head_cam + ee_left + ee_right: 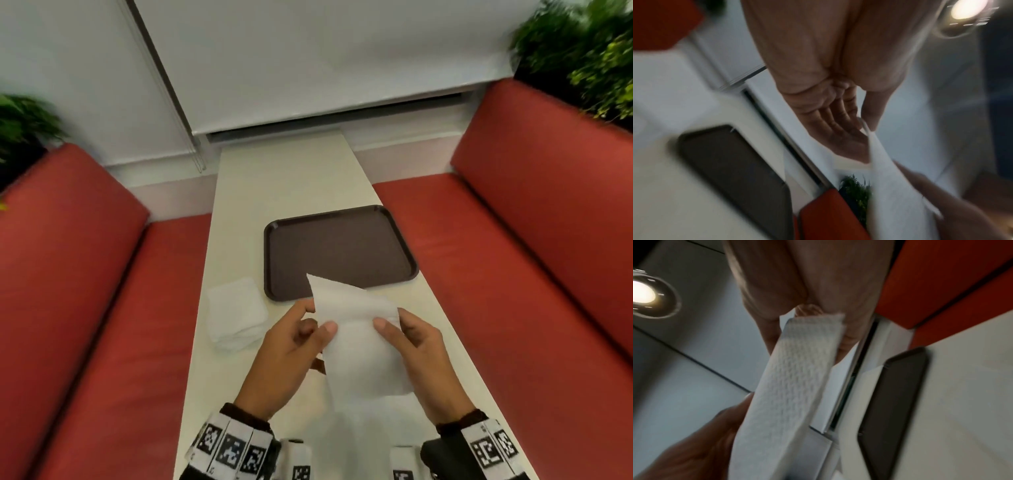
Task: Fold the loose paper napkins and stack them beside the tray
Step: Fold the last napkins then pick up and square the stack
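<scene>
A white paper napkin [356, 329] is held up above the table, just in front of the dark brown tray [339, 240]. My left hand [308, 329] pinches its left edge between thumb and fingers. My right hand [394, 325] pinches its right edge the same way. In the right wrist view the embossed napkin [797, 369] runs from my right fingers [849, 337] down to the other hand. In the blurred left wrist view the napkin [892, 186] hangs from my left hand [861, 128]. A stack of folded napkins [236, 318] lies left of the tray.
The narrow cream table [284, 181] runs between two red bench seats [85, 274] [513, 257]. The tray [894, 402] sits toward the table's right side. More white paper [359, 438] lies on the table under my hands. Plants stand behind both benches.
</scene>
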